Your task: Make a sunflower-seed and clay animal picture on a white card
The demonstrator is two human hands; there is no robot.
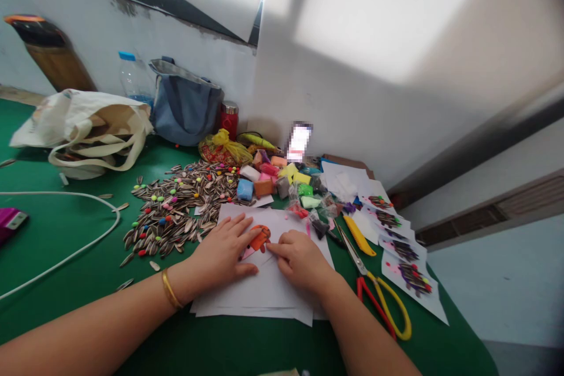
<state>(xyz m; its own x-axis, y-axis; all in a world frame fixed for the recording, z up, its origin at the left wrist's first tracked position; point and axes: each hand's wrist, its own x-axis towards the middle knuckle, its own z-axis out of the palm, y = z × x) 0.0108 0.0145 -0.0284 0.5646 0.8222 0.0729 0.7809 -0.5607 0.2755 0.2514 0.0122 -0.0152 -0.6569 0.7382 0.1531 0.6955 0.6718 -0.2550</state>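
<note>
Orange pc (pixel 260 237): small, rounded, w/ dark lines on top; lies flat on white sheets (pixel 259 301), at 12 o'clock from their ctr. Small brownish bits (pixel 263 248) at its 5 o'clock edge. Pink pc (pixel 247 252) at its 7–8 o'clock, partly hidden. L hand (pixel 227 248) spread flat, fingers at orange pc's 9 o'clock side; R hand (pixel 300 258) index tip by its 4 o'clock edge. Sheets loosely stacked, edges uneven, flat on tabletop (pixel 211 343).

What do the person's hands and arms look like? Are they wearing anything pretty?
Yes! A round, gold-coloured bangle sits at the wrist of the left hand. The right hand has no bangle. Neither wears a glove, and no sleeves show on the forearms.
</note>
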